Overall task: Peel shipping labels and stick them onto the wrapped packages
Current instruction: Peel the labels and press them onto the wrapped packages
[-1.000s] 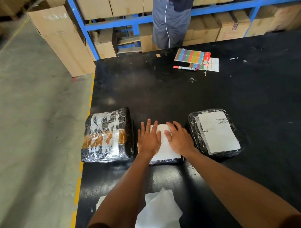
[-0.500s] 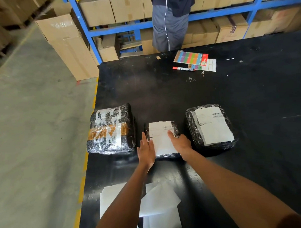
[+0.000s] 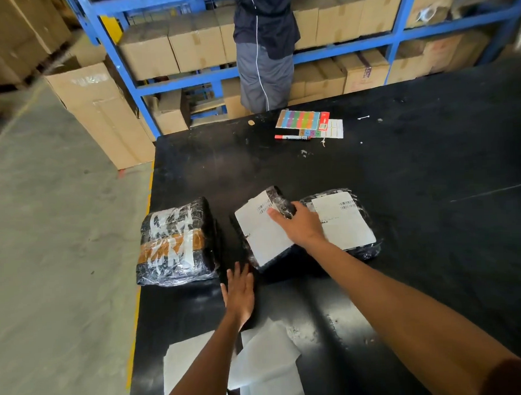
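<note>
Head view: middle package (image 3: 265, 229) now tilted, apparently lifted.

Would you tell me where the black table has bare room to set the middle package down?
Bare: the wide stretch between the packages and the marker, and everything right of the right labelled package. Crowded: the row beside the left unlabelled package, and the near edge with white backing sheets.

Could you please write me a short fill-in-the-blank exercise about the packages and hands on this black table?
1. The right hand grips the ____ package of the three.
2. The left package carries no ____.
3. The left hand is open and holds ____.
4. The marker lies beside the sheet of ____ stickers.

Missing words: middle; label; nothing; coloured
</note>
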The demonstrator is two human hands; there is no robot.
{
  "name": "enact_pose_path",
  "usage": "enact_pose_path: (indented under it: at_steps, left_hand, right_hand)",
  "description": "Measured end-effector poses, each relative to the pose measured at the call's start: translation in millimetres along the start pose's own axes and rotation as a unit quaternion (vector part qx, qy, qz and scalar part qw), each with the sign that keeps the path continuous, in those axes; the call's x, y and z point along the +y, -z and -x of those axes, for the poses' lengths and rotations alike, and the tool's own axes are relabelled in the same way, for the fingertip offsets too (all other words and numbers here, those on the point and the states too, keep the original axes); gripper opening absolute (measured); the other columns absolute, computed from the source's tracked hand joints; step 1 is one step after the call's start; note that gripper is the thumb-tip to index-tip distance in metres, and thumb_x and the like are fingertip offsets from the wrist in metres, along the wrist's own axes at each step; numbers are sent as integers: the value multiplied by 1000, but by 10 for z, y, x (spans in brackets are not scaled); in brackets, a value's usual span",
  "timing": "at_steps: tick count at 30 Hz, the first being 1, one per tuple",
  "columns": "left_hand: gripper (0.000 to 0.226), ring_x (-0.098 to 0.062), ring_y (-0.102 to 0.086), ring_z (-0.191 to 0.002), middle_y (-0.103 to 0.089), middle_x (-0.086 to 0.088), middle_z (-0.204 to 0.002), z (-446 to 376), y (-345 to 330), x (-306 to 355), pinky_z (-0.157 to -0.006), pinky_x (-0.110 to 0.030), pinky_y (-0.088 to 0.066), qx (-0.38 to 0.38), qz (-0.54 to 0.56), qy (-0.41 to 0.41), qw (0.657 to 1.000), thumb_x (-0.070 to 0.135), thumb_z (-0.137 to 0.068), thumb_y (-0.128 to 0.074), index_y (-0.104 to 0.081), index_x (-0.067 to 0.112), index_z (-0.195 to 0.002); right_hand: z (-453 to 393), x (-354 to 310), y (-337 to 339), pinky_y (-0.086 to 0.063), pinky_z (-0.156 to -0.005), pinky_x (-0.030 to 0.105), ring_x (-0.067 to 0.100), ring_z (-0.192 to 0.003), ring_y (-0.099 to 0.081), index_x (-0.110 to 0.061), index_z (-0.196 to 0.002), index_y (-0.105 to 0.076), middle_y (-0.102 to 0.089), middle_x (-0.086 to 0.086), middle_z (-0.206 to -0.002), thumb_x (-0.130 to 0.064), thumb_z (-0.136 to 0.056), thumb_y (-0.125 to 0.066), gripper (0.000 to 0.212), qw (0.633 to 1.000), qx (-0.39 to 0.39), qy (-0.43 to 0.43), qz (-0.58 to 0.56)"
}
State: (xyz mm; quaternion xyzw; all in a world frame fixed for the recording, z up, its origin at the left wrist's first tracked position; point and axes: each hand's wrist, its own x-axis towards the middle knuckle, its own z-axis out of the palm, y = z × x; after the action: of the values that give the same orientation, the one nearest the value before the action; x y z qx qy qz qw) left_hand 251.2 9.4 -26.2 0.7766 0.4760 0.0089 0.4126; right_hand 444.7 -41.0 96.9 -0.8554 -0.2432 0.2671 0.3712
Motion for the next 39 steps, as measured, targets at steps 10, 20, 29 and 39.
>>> enact_pose_path:
  at_steps: [10,20,29,39]
  left_hand:
    - [75,-30,13,-150,16,-6,-163,177,-71,-10,-120,-50,1,-33,-250,-31,967,47,-100,-35,8,17,-155]
    - [77,-31,13,-150,18,-6,-162,186,-18,20,-120,-49,0,-58,-269,-39,960,47,-100,-37,9,17,-155]
    - [75,-30,11,-150,13,-5,-163,198,0,12,-120,-48,-1,-52,-251,-46,965,42,-100,-41,3,20,-156]
    - [37,-19,-46,-135,-52,-1,-143,474,303,-175,-111,-30,-36,25,24,-76,997,15,-97,-56,-56,22,-133]
  right_hand:
    - [25,574,1168,-56,-93,44,23,-98,-69,-24,-96,-68,-74,1,-106,-71,-66,-72,56,975,69,-84,-191]
    - [-238,936,1280,-58,-89,45,26,-87,-74,-18,-98,-73,-78,1,-90,-72,-52,-74,71,969,25,-132,-209]
    - [-161,671,1340,-43,-104,45,33,-126,-46,-25,-143,-46,-39,11,-143,-52,-92,-54,58,985,121,-57,108]
    - [576,122,253,-45,-93,32,17,-110,-53,-21,-112,-67,-56,0,-119,-24,-92,-60,21,934,112,309,142]
